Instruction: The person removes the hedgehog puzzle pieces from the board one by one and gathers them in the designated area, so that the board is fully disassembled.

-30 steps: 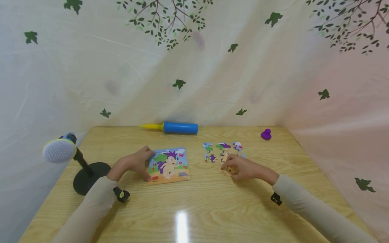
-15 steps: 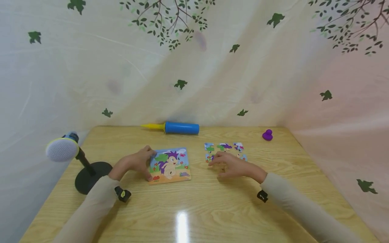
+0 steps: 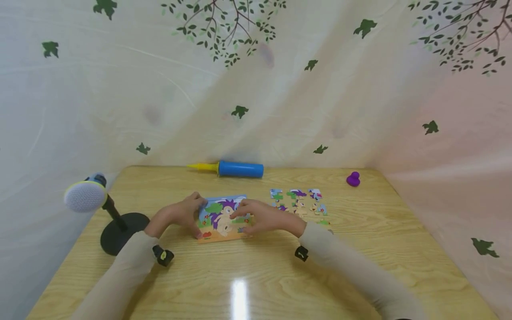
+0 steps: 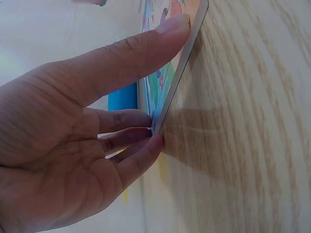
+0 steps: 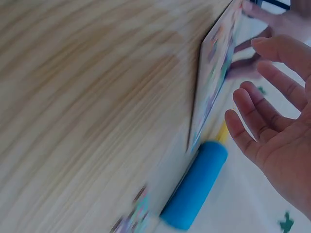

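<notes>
A flat picture puzzle (image 3: 223,226) with a purple-haired hedgehog character lies on the table. My left hand (image 3: 181,215) holds its left side, thumb at the near corner and fingers at the far corner. In the left wrist view, the thumb lies over the puzzle's (image 4: 167,77) edge while the fingertips touch the corner. My right hand (image 3: 262,216) hovers by the puzzle's right part, fingers loosely bent with nothing between them. The right wrist view shows the same right hand (image 5: 286,116) apart from the board. Several loose jigsaw pieces (image 3: 298,194) lie in rows to the right, partly behind my right forearm.
A blue and yellow hand pump (image 3: 240,169) lies along the table's back edge. On the left stands a microphone-like thing (image 3: 86,196) on a round black base (image 3: 124,233). A small purple knob-shaped object (image 3: 353,179) sits at the back right. Printed fabric hangs behind the table.
My right hand has left the loose pieces at the right and moved left to the hedgehog puzzle. The left hand keeps its hold on the puzzle's left side.
</notes>
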The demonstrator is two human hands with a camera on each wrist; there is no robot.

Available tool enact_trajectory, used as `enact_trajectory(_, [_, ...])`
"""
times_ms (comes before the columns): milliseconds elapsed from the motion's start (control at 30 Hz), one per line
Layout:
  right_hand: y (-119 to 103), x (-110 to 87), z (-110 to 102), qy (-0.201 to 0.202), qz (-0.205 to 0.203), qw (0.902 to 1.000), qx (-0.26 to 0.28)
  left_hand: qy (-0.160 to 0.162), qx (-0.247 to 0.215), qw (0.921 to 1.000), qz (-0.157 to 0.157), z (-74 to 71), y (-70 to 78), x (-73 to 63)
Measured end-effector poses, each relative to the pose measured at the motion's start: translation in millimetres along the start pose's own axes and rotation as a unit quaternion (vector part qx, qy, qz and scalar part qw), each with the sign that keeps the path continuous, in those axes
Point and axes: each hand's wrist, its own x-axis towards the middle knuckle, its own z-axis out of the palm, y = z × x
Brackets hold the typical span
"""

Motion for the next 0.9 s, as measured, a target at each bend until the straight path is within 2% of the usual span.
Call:
enact_trajectory(267, [-19.7,38.6,12.2,-0.029,-0.026,0.9992,-0.010,0.000,0.004,0.9998,0.017,-0.2,-0.6,1.0])
enact_trajectory(433, [-21.9,55.4,19.8,-0.044,-0.031,0.9975,-0.047,-0.004,-0.004,0.9998,0.017,-1.4,1.2,-0.4])
enact_trajectory(567, [-26.8,63.0,23.0,-0.063,-0.025,0.9969,-0.041,-0.004,-0.016,0.9997,0.016,-2.6,1.9,-1.5])
enact_trajectory(667, [-31.5,66.3,23.8,-0.073,-0.008,0.9972,-0.016,-0.002,-0.019,0.9996,0.020,-2.4,1.1,-2.0])
enact_trajectory(900, [-34.2,74.1,24.9,-0.072,-0.005,0.9974,-0.009,0.001,-0.014,0.9997,0.022,-2.1,-2.8,-0.9])
